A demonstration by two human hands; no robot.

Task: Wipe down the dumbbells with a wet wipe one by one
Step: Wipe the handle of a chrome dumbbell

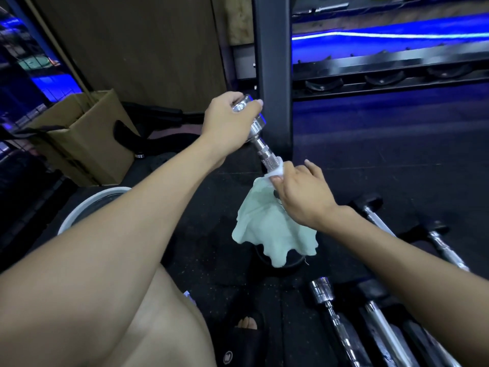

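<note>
A chrome dumbbell [260, 140] is held tilted in the air, its upper head in my left hand [227, 120]. My right hand [304, 192] grips a pale green wet wipe [270, 229] wrapped around the lower part of the knurled handle; the wipe hangs down and hides the dumbbell's lower head. Several more dumbbells lie on the floor at the lower right: a chrome one [328, 303] and black-headed ones [375, 215] with steel handles.
A dumbbell rack [383, 72] with a black upright post [272, 62] stands ahead. A cardboard box [87, 133] sits at the left, a white-rimmed round basin [87, 205] beneath my left arm. My bare knee and a sandalled foot [246, 329] are at the bottom on black rubber flooring.
</note>
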